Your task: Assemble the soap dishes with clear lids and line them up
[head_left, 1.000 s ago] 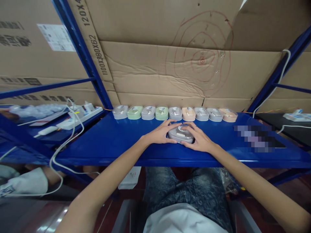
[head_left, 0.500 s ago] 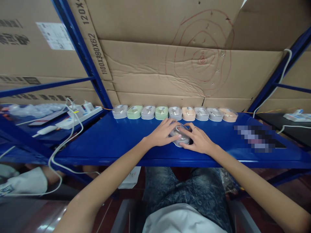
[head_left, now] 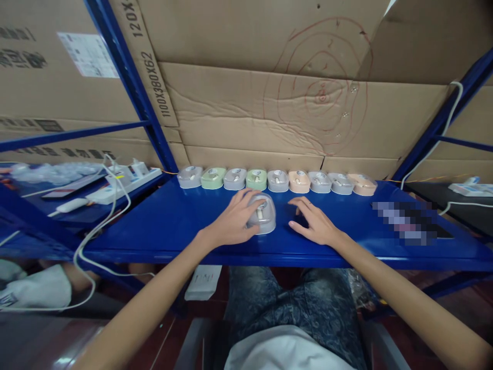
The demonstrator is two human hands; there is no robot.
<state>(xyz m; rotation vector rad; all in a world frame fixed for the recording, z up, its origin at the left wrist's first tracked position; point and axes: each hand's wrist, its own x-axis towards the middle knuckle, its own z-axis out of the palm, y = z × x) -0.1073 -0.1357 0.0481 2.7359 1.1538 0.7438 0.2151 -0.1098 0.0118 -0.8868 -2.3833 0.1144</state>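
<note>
— Hands first: what are they doing?

— Left hand (head_left: 231, 226) is gripping a small grey case (head_left: 262, 220), fingers curled around its left side and thumb underneath, tipping it up off the blue shelf (head_left: 162, 226). Right hand (head_left: 314, 223) is lying loosely spread on the shelf just to the right, holding nothing and not touching the case.

— Why tilted like that?

— Probably so that its clear top is facing the person for a look; that is only my reading.

— Which way is it pointing?

— Its long axis is running away from the person, far end aimed at the row of pastel cases (head_left: 277, 180) lined up beyond both hands against the cardboard (head_left: 239, 108). Further left of the left hand, a power strip (head_left: 127, 184) is sitting with white cables.
</note>
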